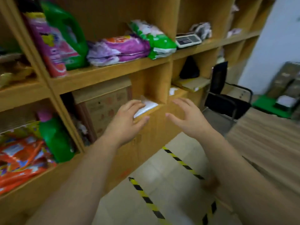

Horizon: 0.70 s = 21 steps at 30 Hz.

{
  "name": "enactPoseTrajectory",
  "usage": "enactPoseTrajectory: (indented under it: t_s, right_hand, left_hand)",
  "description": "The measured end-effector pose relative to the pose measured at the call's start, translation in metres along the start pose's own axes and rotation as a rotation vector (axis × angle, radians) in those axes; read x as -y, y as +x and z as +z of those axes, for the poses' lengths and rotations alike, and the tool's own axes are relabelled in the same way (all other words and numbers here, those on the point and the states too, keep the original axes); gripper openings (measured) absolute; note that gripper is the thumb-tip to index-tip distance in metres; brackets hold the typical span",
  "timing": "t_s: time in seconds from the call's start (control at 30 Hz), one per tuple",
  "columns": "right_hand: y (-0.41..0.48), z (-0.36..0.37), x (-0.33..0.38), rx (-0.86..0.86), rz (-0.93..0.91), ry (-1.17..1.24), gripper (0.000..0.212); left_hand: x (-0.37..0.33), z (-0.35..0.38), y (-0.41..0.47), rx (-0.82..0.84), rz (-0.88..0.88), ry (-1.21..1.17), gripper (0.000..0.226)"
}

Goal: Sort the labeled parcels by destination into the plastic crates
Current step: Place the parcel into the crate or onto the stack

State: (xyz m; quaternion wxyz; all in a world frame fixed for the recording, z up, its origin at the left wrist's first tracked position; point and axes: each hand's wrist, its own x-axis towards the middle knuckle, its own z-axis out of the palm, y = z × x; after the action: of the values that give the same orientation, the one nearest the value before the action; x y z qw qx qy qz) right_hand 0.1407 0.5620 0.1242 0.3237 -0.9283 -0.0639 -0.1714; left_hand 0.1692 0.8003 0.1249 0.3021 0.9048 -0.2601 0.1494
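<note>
Two hands are reaching toward a wooden shelf (97, 75). The left hand (128, 118) is extending relaxed, straight fingers over the near end of a white parcel (146, 108), which is lying flat at the front edge of a lower compartment, just beside a cardboard box (105, 104); motion blur is hiding whether they touch. The right hand (183, 116) is hovering close by with fingers spread, holding nothing. Purple bags (118, 49) and a green bottle (68, 34) are sitting one level higher; a black chair (224, 95) is standing at right.
</note>
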Motion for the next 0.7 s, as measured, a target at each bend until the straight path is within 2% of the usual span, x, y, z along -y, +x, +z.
enactPoseTrajectory:
  t_s: [0.13, 0.23, 0.37, 0.57, 0.7]
  right_hand:
    - [-0.019, -0.054, -0.067, -0.111, 0.141, -0.06, 0.065]
    - [-0.04, -0.095, -0.117, -0.21, 0.28, -0.097, 0.061]
    - [-0.062, -0.145, -0.178, -0.302, 0.45, -0.17, 0.061]
    - [-0.086, -0.223, -0.228, -0.468, 0.634, -0.278, 0.066]
    - [-0.12, -0.258, -0.25, -0.556, 0.754, -0.376, 0.059]
  left_hand:
    - [-0.055, 0.062, 0.057, 0.085, 0.148, -0.067, 0.044]
    - [-0.094, 0.113, 0.1, 0.153, 0.258, -0.152, 0.049]
    - [-0.145, 0.185, 0.148, 0.239, 0.391, -0.257, 0.045]
    - [-0.239, 0.272, 0.215, 0.375, 0.594, -0.384, 0.051]
    - [-0.297, 0.321, 0.234, 0.477, 0.7, -0.474, 0.051]
